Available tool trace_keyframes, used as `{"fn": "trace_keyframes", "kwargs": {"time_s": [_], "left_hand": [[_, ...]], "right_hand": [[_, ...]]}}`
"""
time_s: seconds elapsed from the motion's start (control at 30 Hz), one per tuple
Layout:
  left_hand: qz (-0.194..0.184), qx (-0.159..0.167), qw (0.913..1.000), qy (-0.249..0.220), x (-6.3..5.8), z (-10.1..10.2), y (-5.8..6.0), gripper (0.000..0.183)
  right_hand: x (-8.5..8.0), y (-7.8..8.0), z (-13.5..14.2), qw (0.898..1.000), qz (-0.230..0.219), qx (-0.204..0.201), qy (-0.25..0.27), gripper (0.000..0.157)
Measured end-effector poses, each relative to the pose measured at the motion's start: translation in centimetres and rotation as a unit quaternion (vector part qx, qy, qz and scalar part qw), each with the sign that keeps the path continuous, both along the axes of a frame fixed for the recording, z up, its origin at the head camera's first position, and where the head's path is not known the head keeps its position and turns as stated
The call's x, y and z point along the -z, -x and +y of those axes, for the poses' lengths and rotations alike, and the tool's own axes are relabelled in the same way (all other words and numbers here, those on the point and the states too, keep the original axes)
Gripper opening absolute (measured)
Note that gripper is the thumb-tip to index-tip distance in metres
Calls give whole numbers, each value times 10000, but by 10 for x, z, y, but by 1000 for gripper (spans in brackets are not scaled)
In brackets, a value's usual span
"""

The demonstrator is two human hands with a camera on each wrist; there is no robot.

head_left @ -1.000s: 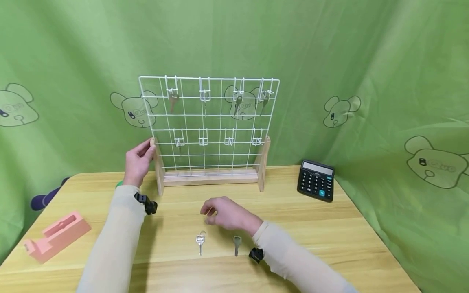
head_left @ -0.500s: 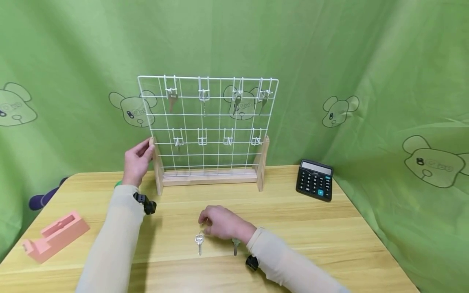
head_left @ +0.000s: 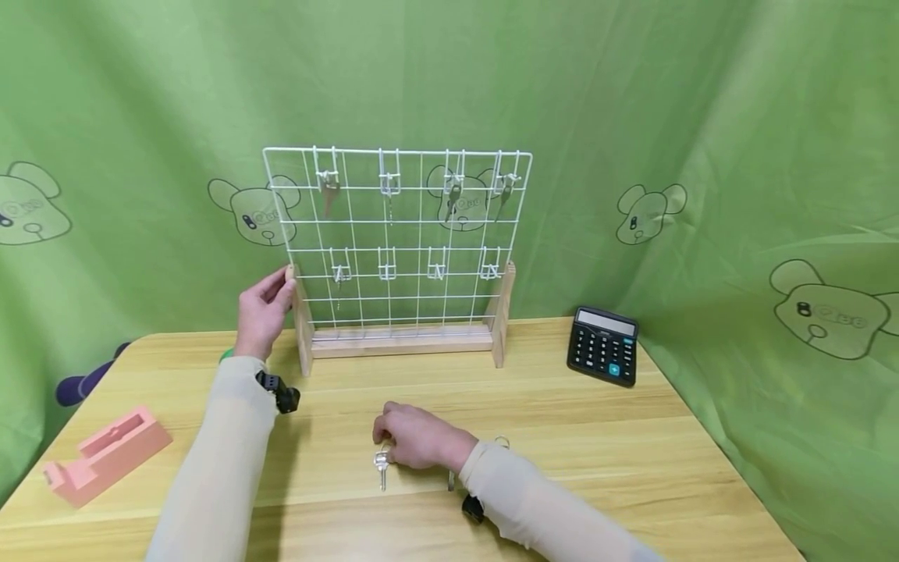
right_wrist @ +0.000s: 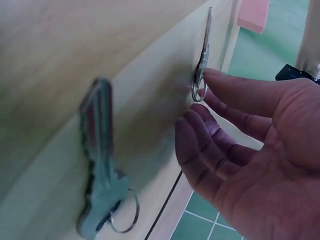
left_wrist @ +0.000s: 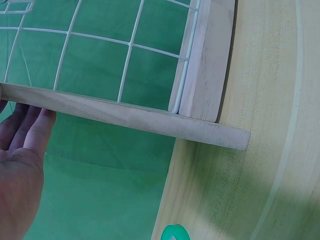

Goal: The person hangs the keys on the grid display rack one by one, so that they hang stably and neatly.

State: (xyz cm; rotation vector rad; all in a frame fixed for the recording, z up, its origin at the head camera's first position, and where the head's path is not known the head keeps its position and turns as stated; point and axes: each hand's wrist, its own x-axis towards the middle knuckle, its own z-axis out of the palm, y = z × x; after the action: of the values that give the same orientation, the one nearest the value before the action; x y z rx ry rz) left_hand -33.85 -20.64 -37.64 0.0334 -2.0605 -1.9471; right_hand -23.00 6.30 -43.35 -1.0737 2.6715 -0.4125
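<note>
A white wire grid rack (head_left: 400, 221) stands on the table in wooden side posts. My left hand (head_left: 261, 312) pinches the top of its left post (left_wrist: 125, 117), fingertips on the wood. Keys hang from the upper hooks, among them a brownish key (head_left: 330, 195) and a dark key (head_left: 454, 197). Another hangs at the lower left hook. On the table a silver key (head_left: 382, 470) lies at the fingertips of my right hand (head_left: 421, 437); thumb and fingers are either side of its ring (right_wrist: 199, 94). A second key (right_wrist: 102, 170) lies under my right wrist, partly hidden in the head view.
A loose ring (head_left: 502, 442) shows beside my right sleeve. A black calculator (head_left: 604, 346) lies at the right back and a pink tape dispenser (head_left: 108, 457) at the left. Behind the table hangs a green curtain (head_left: 604, 117). A green object (left_wrist: 175, 233) sits near the left post.
My right hand has moved down and left to the ring of the silver key, its forearm now covering more of the second key. The left hand has stayed on the post.
</note>
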Motion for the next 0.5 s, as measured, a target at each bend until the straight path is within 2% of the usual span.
{"fn": "trace_keyframes", "kwargs": {"time_s": [0.17, 0.5], "left_hand": [[-54, -15, 10000, 22, -1, 1, -1, 48], [-39, -20, 10000, 48, -2, 1, -1, 48]], "right_hand": [[0, 0, -2, 9999, 56, 26, -127, 18], [1, 2, -5, 9998, 9, -107, -183, 19]]}}
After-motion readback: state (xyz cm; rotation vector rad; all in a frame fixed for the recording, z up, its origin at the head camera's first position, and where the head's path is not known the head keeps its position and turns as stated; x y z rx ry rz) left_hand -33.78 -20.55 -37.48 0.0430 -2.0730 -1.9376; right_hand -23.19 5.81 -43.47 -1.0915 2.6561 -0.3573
